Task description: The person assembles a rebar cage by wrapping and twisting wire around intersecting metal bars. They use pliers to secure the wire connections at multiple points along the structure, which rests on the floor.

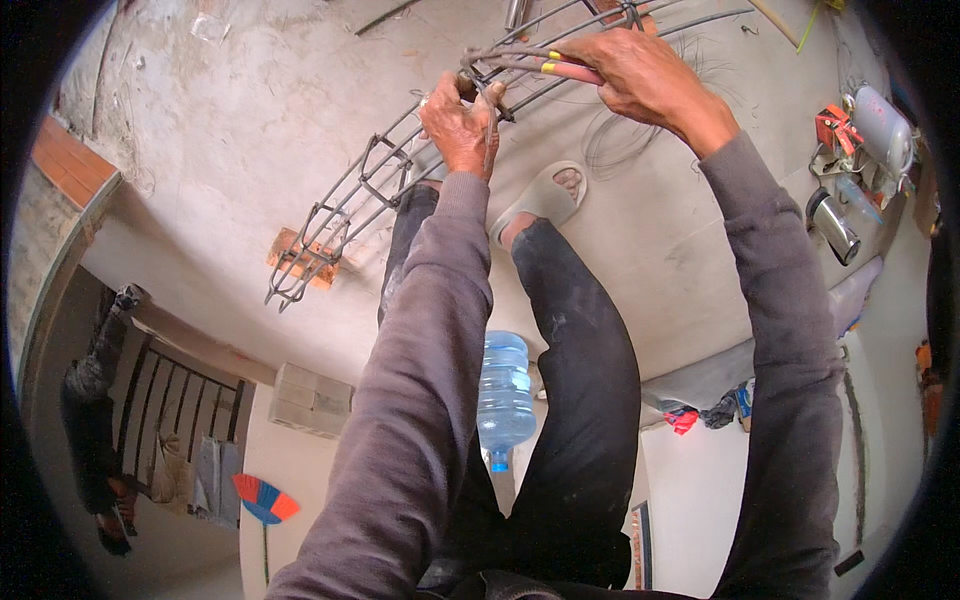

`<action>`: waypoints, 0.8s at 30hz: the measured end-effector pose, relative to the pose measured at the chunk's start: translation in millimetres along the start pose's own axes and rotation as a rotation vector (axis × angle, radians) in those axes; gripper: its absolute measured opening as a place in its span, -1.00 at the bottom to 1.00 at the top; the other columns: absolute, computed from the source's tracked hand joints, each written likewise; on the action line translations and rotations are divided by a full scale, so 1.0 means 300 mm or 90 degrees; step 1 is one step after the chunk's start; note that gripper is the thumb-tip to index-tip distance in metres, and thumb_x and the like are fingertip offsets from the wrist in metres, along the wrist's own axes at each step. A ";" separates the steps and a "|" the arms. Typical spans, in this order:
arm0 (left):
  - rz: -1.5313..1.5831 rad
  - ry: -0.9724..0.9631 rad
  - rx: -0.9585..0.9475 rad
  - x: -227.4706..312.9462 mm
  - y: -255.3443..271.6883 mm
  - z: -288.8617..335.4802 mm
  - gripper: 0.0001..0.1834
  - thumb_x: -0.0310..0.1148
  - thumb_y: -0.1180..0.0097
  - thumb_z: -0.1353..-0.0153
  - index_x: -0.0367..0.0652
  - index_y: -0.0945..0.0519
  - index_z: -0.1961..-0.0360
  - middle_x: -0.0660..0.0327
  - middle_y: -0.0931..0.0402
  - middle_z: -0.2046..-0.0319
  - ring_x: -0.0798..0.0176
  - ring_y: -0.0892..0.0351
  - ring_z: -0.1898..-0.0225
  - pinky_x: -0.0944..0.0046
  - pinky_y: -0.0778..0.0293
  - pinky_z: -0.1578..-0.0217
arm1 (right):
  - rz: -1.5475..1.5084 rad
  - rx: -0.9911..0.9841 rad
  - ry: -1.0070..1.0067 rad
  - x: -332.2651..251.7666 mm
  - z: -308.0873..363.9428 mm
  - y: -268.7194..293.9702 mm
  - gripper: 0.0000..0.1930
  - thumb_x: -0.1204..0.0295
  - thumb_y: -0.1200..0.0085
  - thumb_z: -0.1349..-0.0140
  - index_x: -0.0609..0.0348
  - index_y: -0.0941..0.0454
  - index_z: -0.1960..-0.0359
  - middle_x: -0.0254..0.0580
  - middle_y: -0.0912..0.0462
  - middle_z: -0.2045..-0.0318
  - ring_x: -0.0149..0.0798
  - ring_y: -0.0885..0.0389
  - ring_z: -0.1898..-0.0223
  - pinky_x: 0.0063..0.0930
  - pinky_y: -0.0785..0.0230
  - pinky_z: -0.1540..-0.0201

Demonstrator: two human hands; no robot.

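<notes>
A long cage of dark steel rebar (365, 170) runs diagonally from the lower left to the top right, in front of my feet. My left hand (462, 132) is at the cage, its fingers closed. A thin dark strand of wire (491, 135) passes between thumb and fingers down toward the wrist. My right hand (635, 85) grips a pair of pincers (572, 71) by red handles with yellow bands. The pincers' jaws point left, over the rebar just above my left hand. What exactly the jaws touch is too small to make out.
An orange brick (303, 258) props the cage's lower-left end. Loose thin wire (625, 140) lies coiled on the floor. A blue water bottle (506, 395) stands between my legs. At right are a steel flask (833, 226) and a grey jug (884, 130); a grey block (308, 400) is lower left.
</notes>
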State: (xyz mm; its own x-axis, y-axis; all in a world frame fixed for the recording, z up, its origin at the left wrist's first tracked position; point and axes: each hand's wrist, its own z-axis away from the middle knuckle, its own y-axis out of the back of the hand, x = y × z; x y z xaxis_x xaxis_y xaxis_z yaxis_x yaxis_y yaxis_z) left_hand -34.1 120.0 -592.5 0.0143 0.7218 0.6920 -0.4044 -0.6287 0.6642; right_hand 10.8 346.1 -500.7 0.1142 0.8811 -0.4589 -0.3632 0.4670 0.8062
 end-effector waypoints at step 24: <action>0.061 0.042 0.100 0.030 -0.033 0.034 -0.63 -0.17 -0.46 0.05 -0.18 -0.58 0.38 0.16 -0.65 0.42 0.04 -0.57 0.36 -0.12 -0.10 -0.33 | -0.537 -0.225 -0.407 -0.103 0.123 0.159 -0.40 0.65 0.02 -0.09 0.25 -0.29 -0.26 0.01 -0.62 0.17 -0.16 -0.67 0.41 -0.33 -0.56 0.45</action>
State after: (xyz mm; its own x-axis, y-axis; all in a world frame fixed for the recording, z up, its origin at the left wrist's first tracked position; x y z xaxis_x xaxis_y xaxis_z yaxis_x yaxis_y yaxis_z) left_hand -20.6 129.9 -590.0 -0.0793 0.6703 0.7379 -0.2528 -0.7295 0.6355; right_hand 24.0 343.9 -434.3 0.8662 0.2158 -0.4507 -0.1758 0.9759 0.1294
